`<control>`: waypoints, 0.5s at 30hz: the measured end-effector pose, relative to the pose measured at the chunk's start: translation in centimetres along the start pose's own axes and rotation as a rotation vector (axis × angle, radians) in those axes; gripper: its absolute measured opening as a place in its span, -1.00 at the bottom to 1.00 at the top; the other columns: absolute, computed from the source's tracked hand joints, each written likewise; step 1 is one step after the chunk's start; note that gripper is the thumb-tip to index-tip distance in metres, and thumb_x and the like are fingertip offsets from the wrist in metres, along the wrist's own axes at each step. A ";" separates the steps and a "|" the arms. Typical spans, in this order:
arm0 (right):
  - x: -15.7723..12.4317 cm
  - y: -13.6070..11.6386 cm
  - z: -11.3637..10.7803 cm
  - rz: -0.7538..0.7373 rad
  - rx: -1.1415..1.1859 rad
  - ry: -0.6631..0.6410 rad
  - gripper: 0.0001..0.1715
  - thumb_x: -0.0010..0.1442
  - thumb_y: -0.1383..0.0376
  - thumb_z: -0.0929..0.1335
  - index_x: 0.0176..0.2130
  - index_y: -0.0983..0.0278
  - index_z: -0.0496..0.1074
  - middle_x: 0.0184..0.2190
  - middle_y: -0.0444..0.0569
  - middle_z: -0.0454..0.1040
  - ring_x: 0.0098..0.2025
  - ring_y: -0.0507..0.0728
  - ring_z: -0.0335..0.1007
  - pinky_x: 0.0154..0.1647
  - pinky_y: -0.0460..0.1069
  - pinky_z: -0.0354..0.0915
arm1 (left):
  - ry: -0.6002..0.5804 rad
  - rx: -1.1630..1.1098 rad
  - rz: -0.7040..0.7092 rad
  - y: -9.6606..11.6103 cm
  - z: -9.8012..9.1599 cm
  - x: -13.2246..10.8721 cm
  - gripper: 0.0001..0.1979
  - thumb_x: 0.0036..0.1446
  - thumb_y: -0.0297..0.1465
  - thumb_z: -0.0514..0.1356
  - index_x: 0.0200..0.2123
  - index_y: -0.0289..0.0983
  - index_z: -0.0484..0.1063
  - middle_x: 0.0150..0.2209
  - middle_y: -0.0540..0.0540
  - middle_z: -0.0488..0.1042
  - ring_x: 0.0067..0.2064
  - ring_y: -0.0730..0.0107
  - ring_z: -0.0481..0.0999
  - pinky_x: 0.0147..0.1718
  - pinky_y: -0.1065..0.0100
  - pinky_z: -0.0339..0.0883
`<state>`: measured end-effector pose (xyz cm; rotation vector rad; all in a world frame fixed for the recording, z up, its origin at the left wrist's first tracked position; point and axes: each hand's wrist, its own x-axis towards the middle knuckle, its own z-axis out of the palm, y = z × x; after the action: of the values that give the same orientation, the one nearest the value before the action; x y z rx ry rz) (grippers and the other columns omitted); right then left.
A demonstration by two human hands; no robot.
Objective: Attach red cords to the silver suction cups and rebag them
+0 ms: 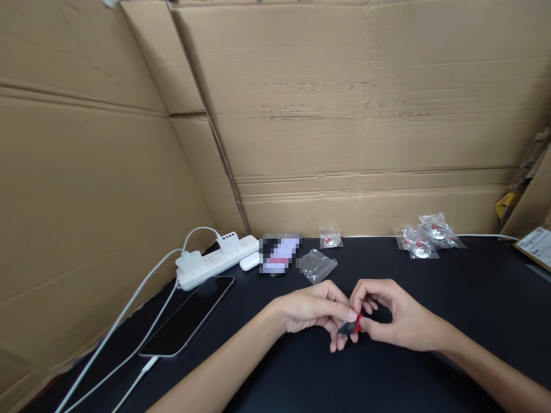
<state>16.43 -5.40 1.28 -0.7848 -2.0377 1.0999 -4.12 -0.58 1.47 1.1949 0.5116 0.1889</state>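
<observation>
My left hand [321,310] is closed on a small, dark, shiny piece [346,328] with a red cord [359,322] at its right end. Thumb and fingers of my right hand [390,315] pinch that red cord, close against my left fingertips. Fingers cover much of the piece, so its full shape is hidden. Beyond my hands lies a crumpled clear plastic bag [317,265]. Behind it, a small clear packet [330,237] contains a round silvery item with a bit of red.
Several similar packets [422,246] lie at the back right. On the left are a white power strip [215,265], a cabled tablet [189,318] and a white case [249,262]. A blurred-out phone-like object [279,254] sits mid-back. Cardboard walls [344,115] enclose the black table [275,378].
</observation>
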 end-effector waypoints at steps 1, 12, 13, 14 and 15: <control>0.0 0.1 0.0 0.013 0.008 0.002 -0.86 0.11 0.47 0.37 -0.30 0.27 0.37 -0.43 -0.17 0.32 -0.35 0.03 0.16 -0.30 -0.04 0.18 | 0.002 0.004 -0.004 0.0 -0.1 0.0 -0.75 0.01 -0.31 0.37 -0.37 -0.44 0.60 -0.43 -0.16 0.57 -0.53 0.42 0.54 -0.60 0.44 0.41; 0.1 -0.1 -0.3 0.113 0.148 -0.103 -0.62 0.05 0.55 0.37 -0.16 0.24 0.28 -0.34 -0.18 0.38 -0.38 -0.02 0.17 -0.36 -0.08 0.14 | 0.004 0.066 -0.016 0.0 0.0 0.0 -0.79 0.00 -0.34 0.37 -0.38 -0.41 0.60 -0.44 -0.15 0.58 -0.53 0.39 0.54 -0.59 0.42 0.43; 0.1 -0.1 -0.1 0.114 0.164 -0.097 -0.61 0.04 0.56 0.36 -0.16 0.24 0.27 -0.35 -0.19 0.36 -0.38 -0.02 0.16 -0.37 -0.08 0.13 | 0.007 0.066 -0.021 0.0 0.1 0.0 -0.79 -0.01 -0.34 0.38 -0.38 -0.41 0.59 -0.46 -0.14 0.58 -0.54 0.39 0.54 -0.61 0.42 0.42; 0.1 -0.2 0.0 0.113 0.181 -0.090 -0.60 0.04 0.57 0.36 -0.16 0.23 0.26 -0.35 -0.20 0.34 -0.38 -0.02 0.16 -0.37 -0.08 0.13 | 0.008 0.063 -0.027 0.0 0.1 0.0 -0.79 -0.01 -0.34 0.38 -0.39 -0.41 0.58 -0.46 -0.14 0.58 -0.56 0.39 0.54 -0.62 0.42 0.41; 0.1 -0.2 0.2 0.108 0.199 -0.084 -0.60 0.04 0.57 0.36 -0.17 0.23 0.25 -0.35 -0.20 0.33 -0.38 -0.02 0.16 -0.36 -0.08 0.14 | 0.007 0.060 -0.033 0.0 0.1 0.0 -0.79 -0.01 -0.34 0.38 -0.39 -0.41 0.58 -0.46 -0.15 0.58 -0.57 0.39 0.53 -0.64 0.43 0.41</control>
<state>16.20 -5.53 1.41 -0.7653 -1.9348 1.3935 -4.05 -0.69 1.51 1.2434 0.5462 0.1510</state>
